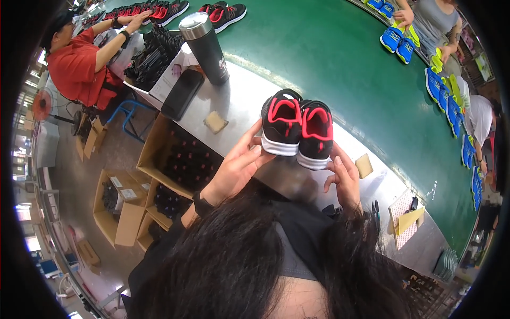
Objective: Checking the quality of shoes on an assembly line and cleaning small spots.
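Head view: over the metal desk (241,101), the left shoe (280,134) and right shoe (317,147) sit side by side between the hands, heels near, toes pointing away. The left hand (237,168) clamps its nearer shoe; the right hand (346,184) touches the other, grip unclear.

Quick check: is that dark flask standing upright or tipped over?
Upright: the flask stands base-down on the metal tabletop, its silver lid uppermost.

The held shoes (285,134) are black, red-trimmed and white-soled.
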The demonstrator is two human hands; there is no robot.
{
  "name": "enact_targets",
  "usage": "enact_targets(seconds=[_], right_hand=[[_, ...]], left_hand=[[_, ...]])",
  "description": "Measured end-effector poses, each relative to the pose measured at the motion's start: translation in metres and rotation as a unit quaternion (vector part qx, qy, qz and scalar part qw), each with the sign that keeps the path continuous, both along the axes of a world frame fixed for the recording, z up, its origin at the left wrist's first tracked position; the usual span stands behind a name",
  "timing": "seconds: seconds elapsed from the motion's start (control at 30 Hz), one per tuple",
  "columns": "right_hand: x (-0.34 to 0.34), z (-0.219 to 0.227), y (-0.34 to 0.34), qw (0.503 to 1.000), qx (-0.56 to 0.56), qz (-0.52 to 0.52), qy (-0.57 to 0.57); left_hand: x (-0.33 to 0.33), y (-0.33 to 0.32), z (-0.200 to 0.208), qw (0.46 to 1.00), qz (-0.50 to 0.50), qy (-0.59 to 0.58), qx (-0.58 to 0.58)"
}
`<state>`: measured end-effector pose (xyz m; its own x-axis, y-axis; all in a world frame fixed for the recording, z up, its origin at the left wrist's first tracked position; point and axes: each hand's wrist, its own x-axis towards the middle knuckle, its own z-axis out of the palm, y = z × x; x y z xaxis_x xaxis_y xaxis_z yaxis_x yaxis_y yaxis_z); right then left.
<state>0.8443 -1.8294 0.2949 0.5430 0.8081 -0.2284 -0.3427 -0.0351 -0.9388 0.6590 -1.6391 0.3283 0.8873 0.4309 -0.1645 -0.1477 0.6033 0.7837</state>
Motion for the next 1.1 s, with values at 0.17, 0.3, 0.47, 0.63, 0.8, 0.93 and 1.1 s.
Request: enact_targets(seconds=[0.17, 0.3, 0.47, 0.63, 0.8, 0.93, 1.1], right_hand=[[0.007, 0.003, -0.007, 0.956, -0.143, 0.055, -0.252], [0.001, 0.02, -0.012, 0.852, -0.211, 0.02, -0.478], [-0.029, 0.04, 0.017, 0.802, -0.15, 0.085, -0.572], [-0.051, 0.018, 0.041, 0.709, -0.141, 0.121, -0.681], [-0.046, 0.022, 0.043, 0.728, -0.131, 0.149, -0.656], [-0.044, 0.022, 0.038, 0.779, -0.119, 0.142, -0.599], [-0.042, 0.02, 0.034, 0.867, -0.106, 0.025, -0.486]], left_hand=[[-0.016, 0.001, -0.024, 0.975, 0.009, 0.159, 0.153], [-0.019, -0.005, -0.034, 0.803, 0.054, 0.306, 0.509], [-0.008, 0.004, -0.053, 0.839, 0.153, 0.229, 0.469], [0.011, 0.006, -0.071, 0.789, 0.212, 0.167, 0.552], [0.013, 0.004, -0.081, 0.773, 0.242, 0.164, 0.564], [0.011, 0.003, -0.084, 0.767, 0.247, 0.162, 0.569], [0.013, 0.004, -0.082, 0.751, 0.25, 0.157, 0.59]])
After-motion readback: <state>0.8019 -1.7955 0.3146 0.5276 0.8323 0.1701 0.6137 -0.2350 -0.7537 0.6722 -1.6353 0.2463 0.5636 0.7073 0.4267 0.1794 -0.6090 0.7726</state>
